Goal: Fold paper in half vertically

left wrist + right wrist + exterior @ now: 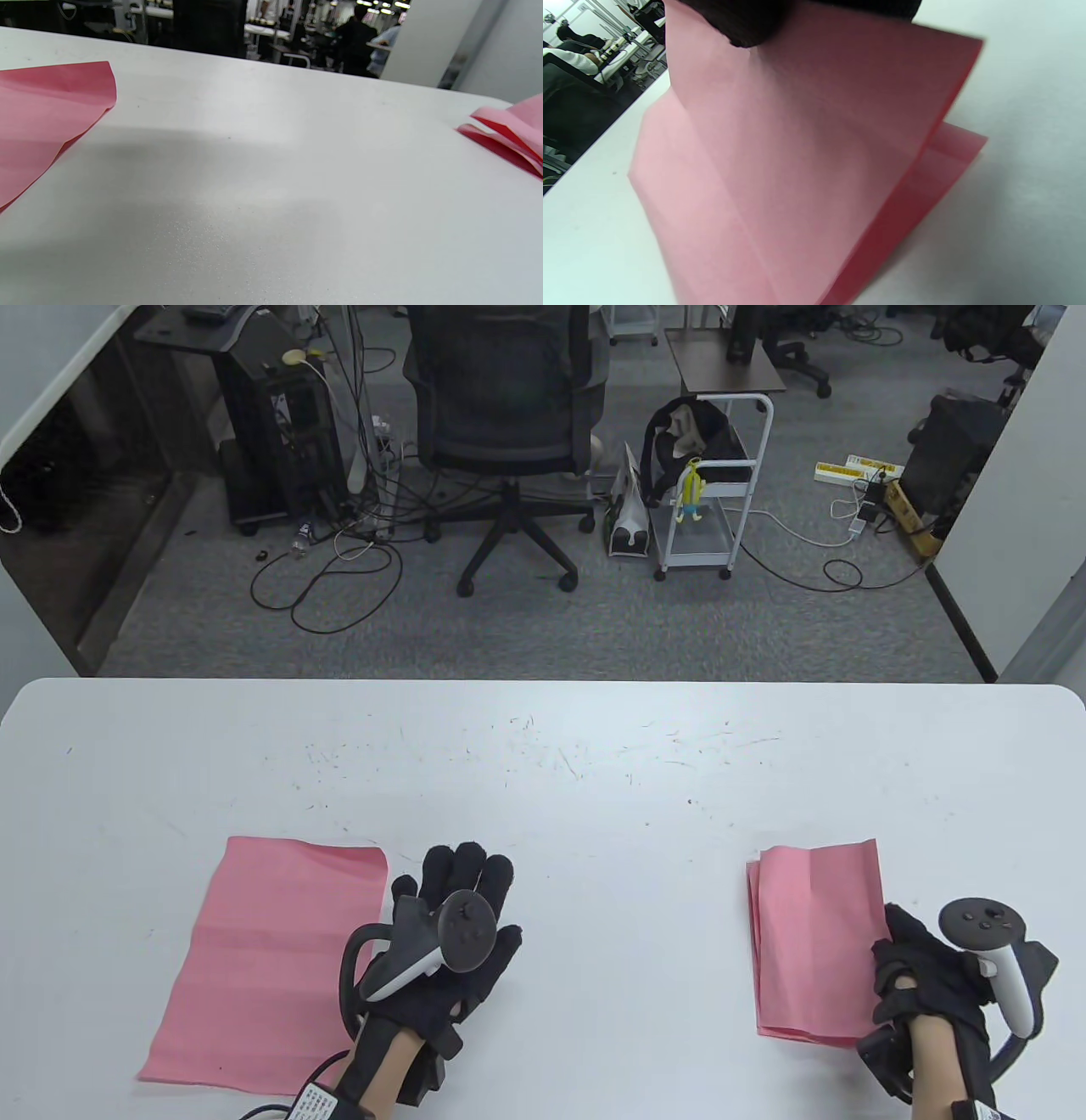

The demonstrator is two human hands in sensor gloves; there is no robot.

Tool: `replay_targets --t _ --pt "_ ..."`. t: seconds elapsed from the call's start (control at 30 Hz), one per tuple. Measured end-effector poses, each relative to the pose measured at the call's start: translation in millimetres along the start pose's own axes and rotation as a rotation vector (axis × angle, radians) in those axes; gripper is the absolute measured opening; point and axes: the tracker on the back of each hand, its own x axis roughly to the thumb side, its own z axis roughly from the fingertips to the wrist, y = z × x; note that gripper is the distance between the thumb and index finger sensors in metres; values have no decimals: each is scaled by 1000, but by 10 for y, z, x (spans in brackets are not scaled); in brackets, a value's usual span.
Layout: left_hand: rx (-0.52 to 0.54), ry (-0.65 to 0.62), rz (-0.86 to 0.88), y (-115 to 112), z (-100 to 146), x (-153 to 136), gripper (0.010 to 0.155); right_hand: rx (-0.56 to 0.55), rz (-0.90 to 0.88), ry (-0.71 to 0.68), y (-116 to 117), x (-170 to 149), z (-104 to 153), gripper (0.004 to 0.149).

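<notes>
Flatly spread beside open, empty left hand [454, 929]: creased matte pink rectangular paper sheet [271, 954]. Gripped at right hand [925, 976]: thin folded pink paper [810, 942], top layer lifted.

The white matt surface [543, 780] looks like finely speckled plastic, faintly scratched. The flat pink paper sheet [271, 954] and the folded pink paper stack [810, 942] are thin, matt and creased. Black knitted cloth gloves cover each hand.
</notes>
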Motion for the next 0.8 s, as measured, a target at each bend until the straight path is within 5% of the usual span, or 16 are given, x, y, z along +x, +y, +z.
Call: replay_targets --t 0.27,0.53,0.8 --pt "0 4 1 6 3 -16 78 -7 81 72 158 -53 -135 55" --pt "2 7 13 13 -4 -37 78 -121 305 120 172 145 10 65" --pt "21 14 20 27 1 -64 78 -128 289 -173 319 976 480 67"
